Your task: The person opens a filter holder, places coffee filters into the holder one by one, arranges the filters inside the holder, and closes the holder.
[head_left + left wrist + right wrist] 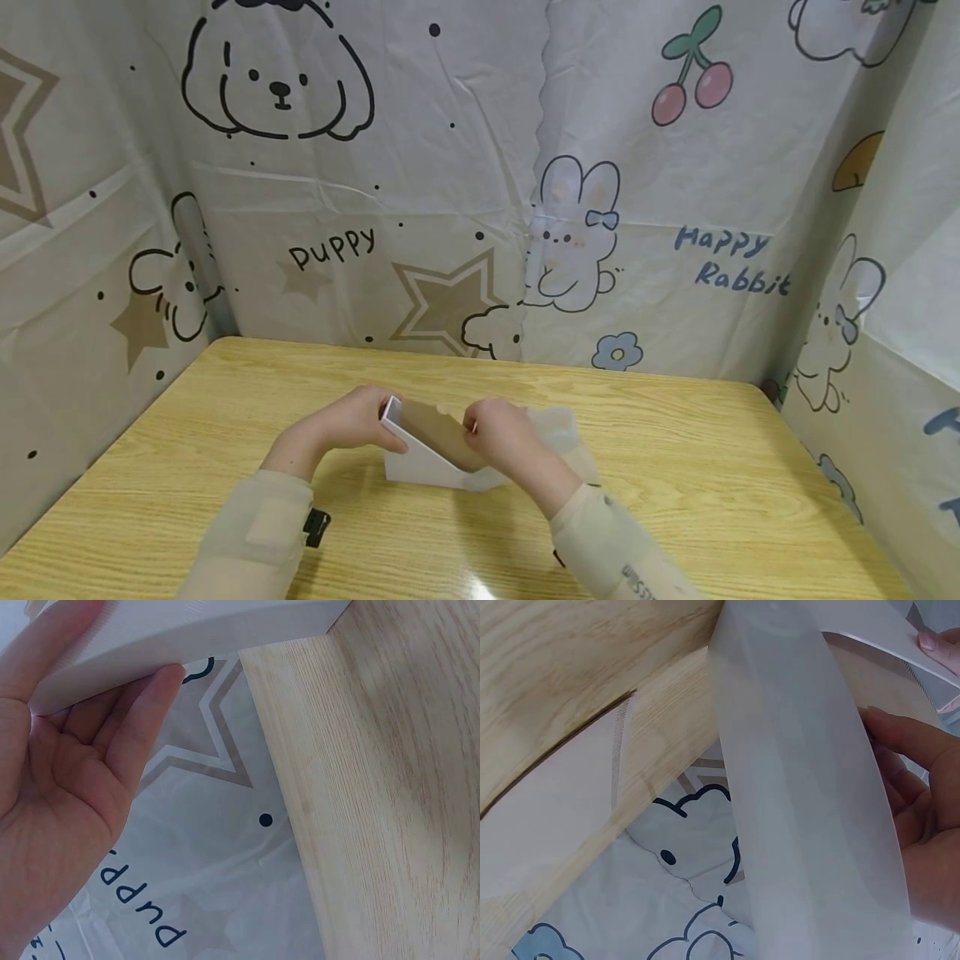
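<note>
A white slant-topped box point(423, 472) stands on the table, with a brown card or inner wall point(435, 432) showing inside it. My left hand point(360, 421) grips the tall left end, thumb on the near side; in the left wrist view that hand point(75, 765) holds the white box point(187, 634) with fingers and thumb. At the box's right end my right hand point(498, 429) has curled fingers by the brown piece. In the right wrist view, the right hand point(922, 787) pinches at the edge of a translucent sheet point(802, 780); its exact hold is partly hidden.
Behind the right hand, the translucent sheet point(555, 425) extends to the right of the box. A pale flat piece point(547, 817) lies on the wooden table point(712, 500) in the right wrist view. A printed cloth point(450, 167) hangs along the table's back and sides.
</note>
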Motion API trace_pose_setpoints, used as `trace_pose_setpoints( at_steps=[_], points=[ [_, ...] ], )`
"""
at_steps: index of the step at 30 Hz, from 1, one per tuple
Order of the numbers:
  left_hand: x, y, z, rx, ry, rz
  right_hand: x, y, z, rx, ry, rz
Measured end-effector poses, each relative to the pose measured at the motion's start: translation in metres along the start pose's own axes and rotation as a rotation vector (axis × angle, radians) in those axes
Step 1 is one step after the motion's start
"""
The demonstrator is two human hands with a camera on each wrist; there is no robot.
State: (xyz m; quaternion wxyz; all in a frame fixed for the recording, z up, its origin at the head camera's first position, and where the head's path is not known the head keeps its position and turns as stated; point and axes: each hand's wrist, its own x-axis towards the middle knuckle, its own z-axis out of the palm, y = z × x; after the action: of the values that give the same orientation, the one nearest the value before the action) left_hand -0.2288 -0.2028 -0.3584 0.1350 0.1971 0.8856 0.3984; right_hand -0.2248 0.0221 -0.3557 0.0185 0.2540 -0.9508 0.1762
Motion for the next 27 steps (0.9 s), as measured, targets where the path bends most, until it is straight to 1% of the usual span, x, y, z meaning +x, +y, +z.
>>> trace_pose_setpoints(
  at_steps=[5,12,17,21,24,27],
  points=[
    [0.000,-0.001,0.000,-0.001,0.005,0.005,0.000,-0.001,0.005,-0.020,-0.004,-0.007],
    [0.001,-0.003,0.003,-0.005,0.018,0.009,-0.002,-0.004,0.009,-0.043,0.026,-0.056],
    [0.001,-0.001,0.003,-0.008,0.016,0.019,-0.002,-0.004,0.009,-0.058,0.031,-0.058],
    [0.001,-0.002,0.002,-0.016,0.011,0.033,-0.003,-0.004,0.007,-0.059,0.019,-0.039],
    [0.001,-0.003,0.002,-0.024,0.007,0.041,-0.005,-0.003,0.002,-0.028,0.002,0.005],
    [0.000,-0.005,0.002,-0.015,0.011,0.048,-0.007,-0.002,-0.012,0.027,0.034,0.036]
  ],
)
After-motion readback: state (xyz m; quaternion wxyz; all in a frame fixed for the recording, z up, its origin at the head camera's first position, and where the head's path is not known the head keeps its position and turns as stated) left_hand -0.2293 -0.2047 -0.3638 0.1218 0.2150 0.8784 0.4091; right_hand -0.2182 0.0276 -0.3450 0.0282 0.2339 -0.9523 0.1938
